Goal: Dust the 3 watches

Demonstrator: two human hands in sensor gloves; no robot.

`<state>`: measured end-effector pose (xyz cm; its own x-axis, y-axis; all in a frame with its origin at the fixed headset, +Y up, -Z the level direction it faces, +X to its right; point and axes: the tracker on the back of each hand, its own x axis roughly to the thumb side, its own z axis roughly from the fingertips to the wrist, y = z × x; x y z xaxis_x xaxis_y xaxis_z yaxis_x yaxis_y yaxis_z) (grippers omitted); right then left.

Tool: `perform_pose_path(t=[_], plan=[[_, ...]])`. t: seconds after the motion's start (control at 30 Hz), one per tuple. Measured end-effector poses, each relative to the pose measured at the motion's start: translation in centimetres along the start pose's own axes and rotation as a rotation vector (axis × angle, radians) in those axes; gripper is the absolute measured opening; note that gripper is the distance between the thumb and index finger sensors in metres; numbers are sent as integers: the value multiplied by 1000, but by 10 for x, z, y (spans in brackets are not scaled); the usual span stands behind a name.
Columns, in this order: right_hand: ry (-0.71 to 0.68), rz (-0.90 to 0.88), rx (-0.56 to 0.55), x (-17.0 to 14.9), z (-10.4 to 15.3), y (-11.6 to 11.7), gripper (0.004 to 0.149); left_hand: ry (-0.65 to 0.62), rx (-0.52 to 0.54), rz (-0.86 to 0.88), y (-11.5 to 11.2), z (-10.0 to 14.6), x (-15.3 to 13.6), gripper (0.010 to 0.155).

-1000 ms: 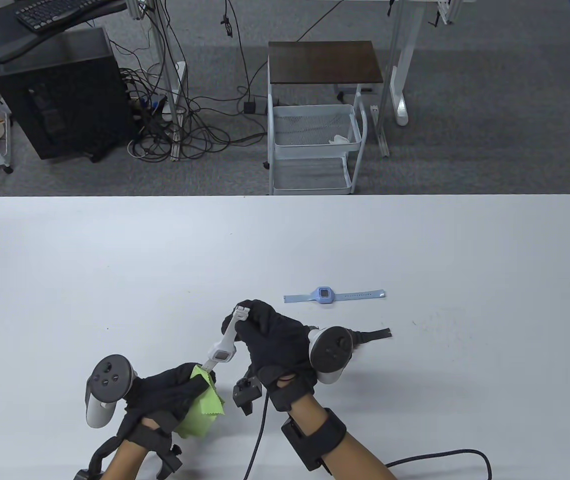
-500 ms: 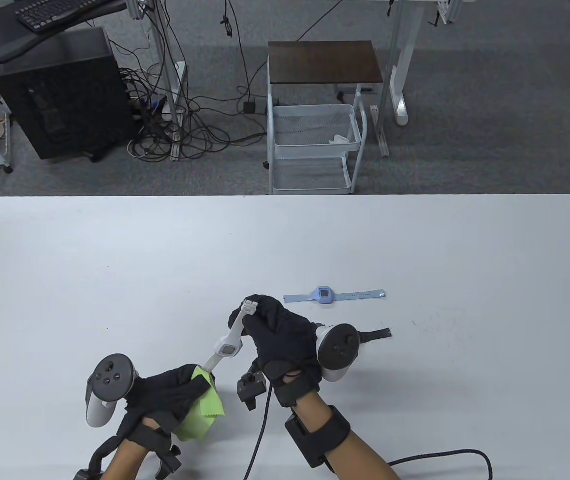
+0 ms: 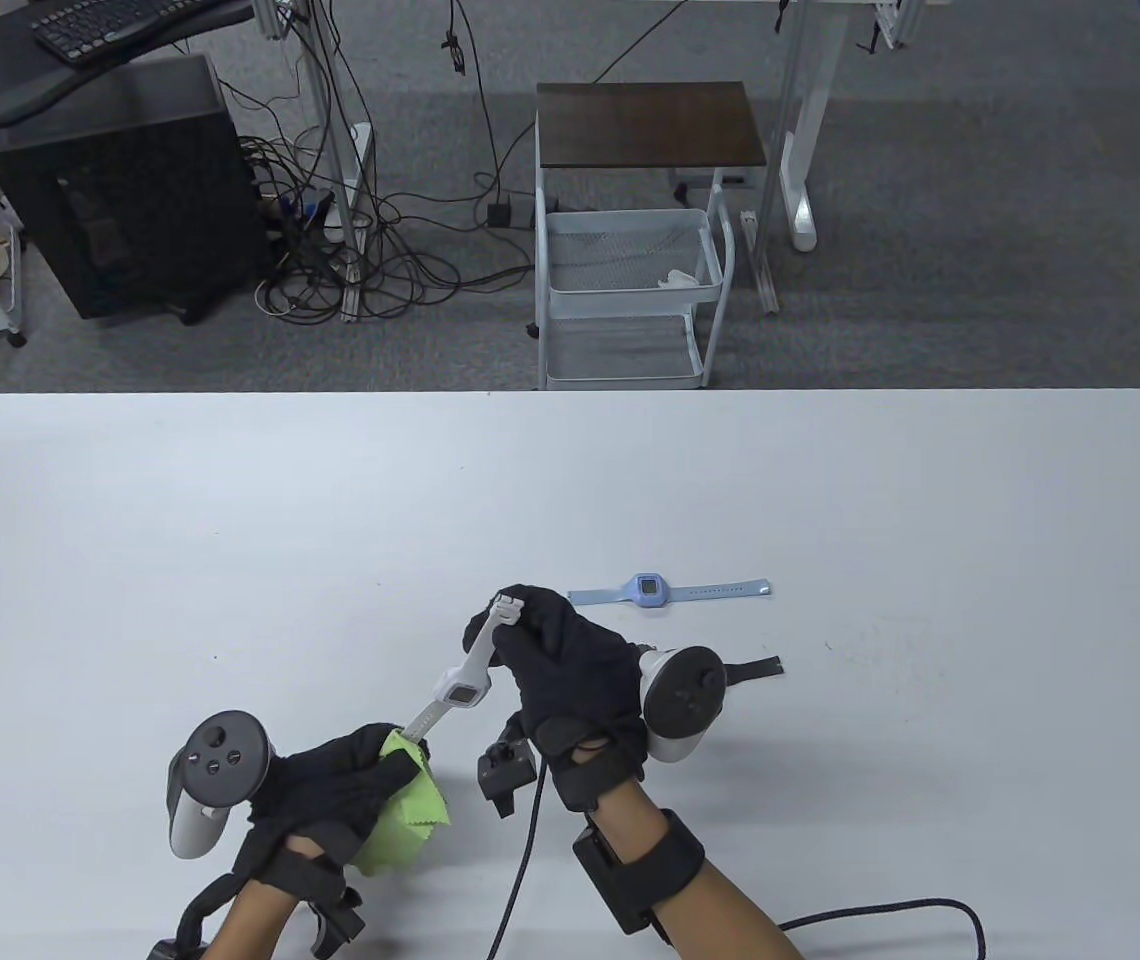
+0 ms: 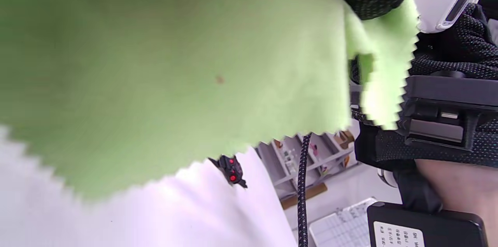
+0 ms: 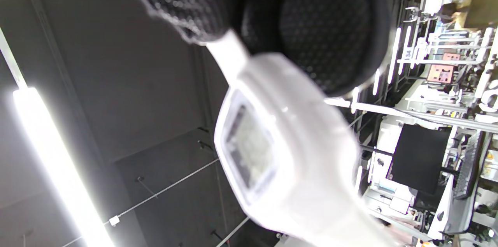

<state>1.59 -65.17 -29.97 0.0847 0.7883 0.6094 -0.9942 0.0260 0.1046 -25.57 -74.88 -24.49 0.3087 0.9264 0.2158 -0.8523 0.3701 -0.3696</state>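
Near the white table's (image 3: 230, 520) front edge, the right hand (image 3: 570, 670) pinches a white watch (image 3: 460, 688) by its strap end, holding it taut. The left hand (image 3: 330, 790) grips the other strap end inside a green cloth (image 3: 405, 815), likely to wipe dust off it.

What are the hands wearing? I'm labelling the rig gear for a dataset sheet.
Both hands, left and right, wear black knit gloves with fine dotted texture. A grey-and-black tracker sits on the back of each: left tracker, right tracker. Black straps wrap the wrists, with a black box on the right forearm band. A black braided cable trails off it.
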Motion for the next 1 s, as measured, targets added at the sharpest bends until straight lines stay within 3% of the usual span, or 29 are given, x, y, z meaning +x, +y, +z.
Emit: perform_pose_path(t=[0.53, 1.0], plan=[[0, -8, -11, 1, -1, -2, 42, 1, 6, -145, -2, 0, 5, 49], [-10, -5, -33, 2, -2, -8, 42, 0, 30, -118, -1, 1, 3, 51]])
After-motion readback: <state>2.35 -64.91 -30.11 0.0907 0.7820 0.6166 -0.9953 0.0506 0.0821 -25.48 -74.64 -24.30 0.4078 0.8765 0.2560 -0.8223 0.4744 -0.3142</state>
